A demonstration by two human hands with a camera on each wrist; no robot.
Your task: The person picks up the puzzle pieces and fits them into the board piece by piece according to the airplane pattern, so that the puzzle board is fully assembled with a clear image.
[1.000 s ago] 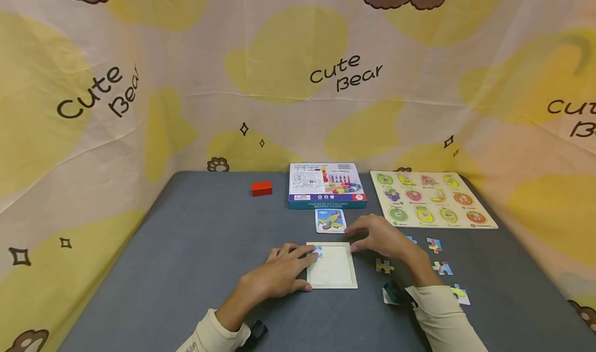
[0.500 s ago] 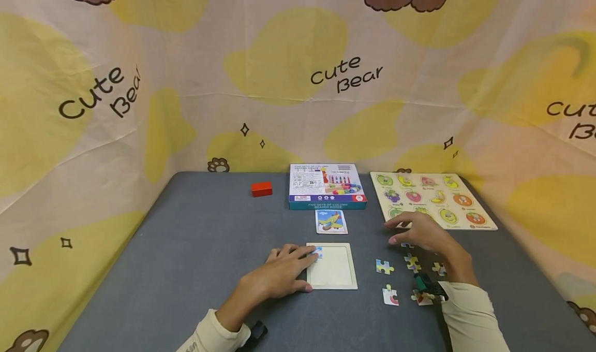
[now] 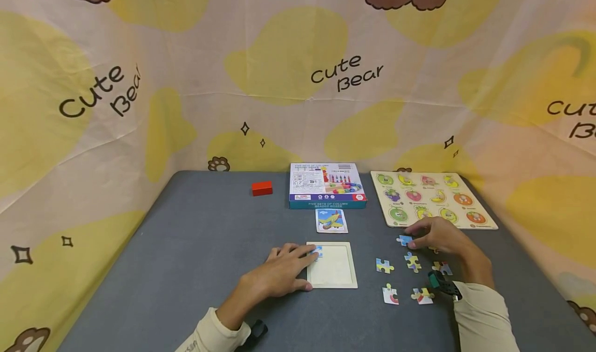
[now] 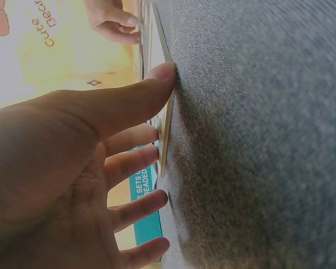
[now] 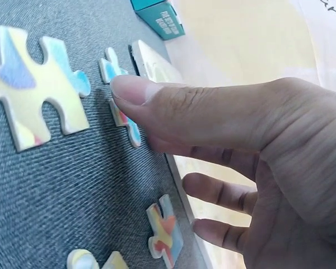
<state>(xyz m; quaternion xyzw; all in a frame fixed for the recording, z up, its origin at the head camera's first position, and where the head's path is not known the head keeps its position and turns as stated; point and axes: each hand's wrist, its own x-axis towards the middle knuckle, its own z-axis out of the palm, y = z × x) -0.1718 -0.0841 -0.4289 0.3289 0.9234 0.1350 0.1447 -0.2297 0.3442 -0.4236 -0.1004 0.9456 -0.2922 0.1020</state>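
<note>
My left hand rests at the left side of a pale square puzzle tray. Its fingertips lie over a blue jigsaw piece in the upper left corner, and its thumb touches the lower left edge. In the left wrist view the fingers are spread. To the right, my right hand is low over loose pieces, thumb and index finger at a blue jigsaw piece. The thumb partly covers that piece in the right wrist view, while the other fingers are loosely bent.
Several jigsaw pieces, including a yellow and blue one, lie right of the tray. An airplane picture card is behind it. Farther back are a bead-set box, a red block and a fruit board.
My right hand has moved right from the tray's upper right corner to the loose pieces, coming down by the blue piece. My left hand has stayed on the tray.
</note>
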